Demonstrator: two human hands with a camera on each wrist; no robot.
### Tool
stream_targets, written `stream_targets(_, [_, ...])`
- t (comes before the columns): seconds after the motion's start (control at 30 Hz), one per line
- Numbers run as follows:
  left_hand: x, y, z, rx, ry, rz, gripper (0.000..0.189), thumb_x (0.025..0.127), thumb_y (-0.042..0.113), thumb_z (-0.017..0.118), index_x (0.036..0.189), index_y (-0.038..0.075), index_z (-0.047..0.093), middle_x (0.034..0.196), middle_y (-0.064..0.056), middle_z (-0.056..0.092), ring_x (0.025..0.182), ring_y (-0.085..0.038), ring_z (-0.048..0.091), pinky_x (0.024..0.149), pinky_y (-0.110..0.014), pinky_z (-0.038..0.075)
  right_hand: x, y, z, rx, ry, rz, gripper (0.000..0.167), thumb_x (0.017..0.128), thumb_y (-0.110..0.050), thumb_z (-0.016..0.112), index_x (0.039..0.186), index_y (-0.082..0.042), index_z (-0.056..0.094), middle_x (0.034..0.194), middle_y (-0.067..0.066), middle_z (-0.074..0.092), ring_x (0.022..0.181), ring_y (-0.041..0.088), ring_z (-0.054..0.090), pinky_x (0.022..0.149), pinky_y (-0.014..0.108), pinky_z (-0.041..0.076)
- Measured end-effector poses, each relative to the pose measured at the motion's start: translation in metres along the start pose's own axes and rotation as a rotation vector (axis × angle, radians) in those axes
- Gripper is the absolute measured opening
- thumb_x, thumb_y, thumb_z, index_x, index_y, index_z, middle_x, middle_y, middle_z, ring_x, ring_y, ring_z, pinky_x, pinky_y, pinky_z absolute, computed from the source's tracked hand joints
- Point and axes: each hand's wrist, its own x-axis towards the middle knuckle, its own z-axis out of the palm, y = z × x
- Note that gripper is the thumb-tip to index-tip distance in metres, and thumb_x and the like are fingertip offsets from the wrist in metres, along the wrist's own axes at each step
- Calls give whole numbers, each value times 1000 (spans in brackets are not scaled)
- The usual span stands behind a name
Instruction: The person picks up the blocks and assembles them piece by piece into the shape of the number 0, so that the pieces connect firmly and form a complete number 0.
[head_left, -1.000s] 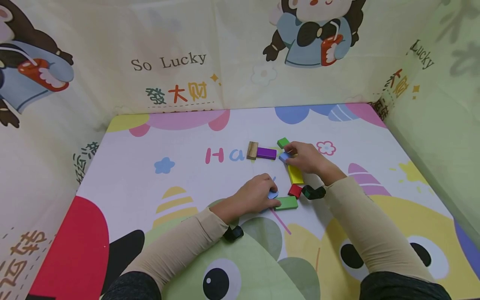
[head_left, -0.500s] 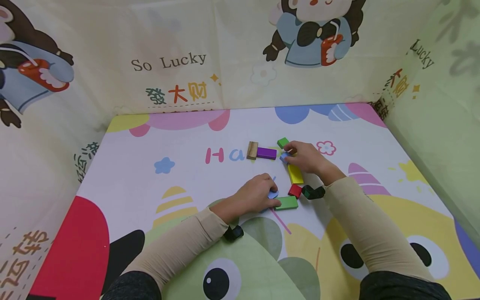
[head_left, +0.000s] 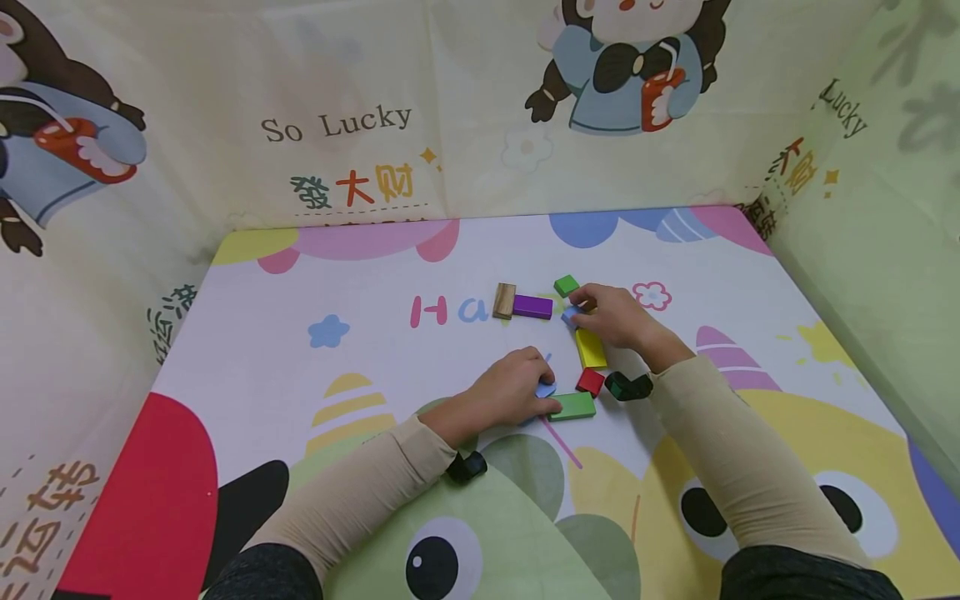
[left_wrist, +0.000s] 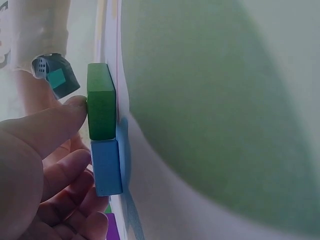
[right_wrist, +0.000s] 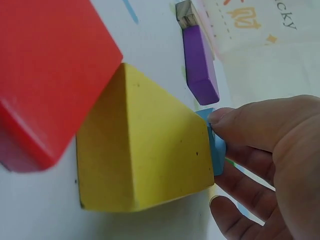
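My right hand [head_left: 613, 317] pinches a small blue block [right_wrist: 217, 145] between thumb and fingers, at the far end of a yellow block [head_left: 591, 348]. A red block [head_left: 590, 382] adjoins the yellow block's near end. My left hand [head_left: 510, 387] rests at a long green block [head_left: 573, 406], thumb on its edge, fingers loosely bent. End to end with that green block lies another blue block [left_wrist: 106, 167], mostly hidden under the hand in the head view. Its index fingertip is right at this blue block's edge.
A purple block [head_left: 533, 307] meets a wood-coloured block [head_left: 504, 301] to the left of my right hand. Beyond that hand lies a small green block [head_left: 566, 286]. The printed mat [head_left: 375, 292] is bounded by hanging cloth [head_left: 480, 158] at the back and sides.
My right hand has nudged the small blue block slightly to the right, closer in line with the yellow block. The left hand stays in place.
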Motion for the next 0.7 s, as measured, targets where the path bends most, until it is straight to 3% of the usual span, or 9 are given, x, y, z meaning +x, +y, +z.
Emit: stream_targets(0.7, [0, 1, 0, -15, -3, -11, 37, 89, 38, 77, 113, 10, 74, 113, -3, 60, 101, -16, 55, 92, -23, 47, -4, 0, 0, 9, -4, 4, 39, 97, -20, 64, 132, -4, 57, 129, 21, 60, 119, 37, 55, 97, 47, 49])
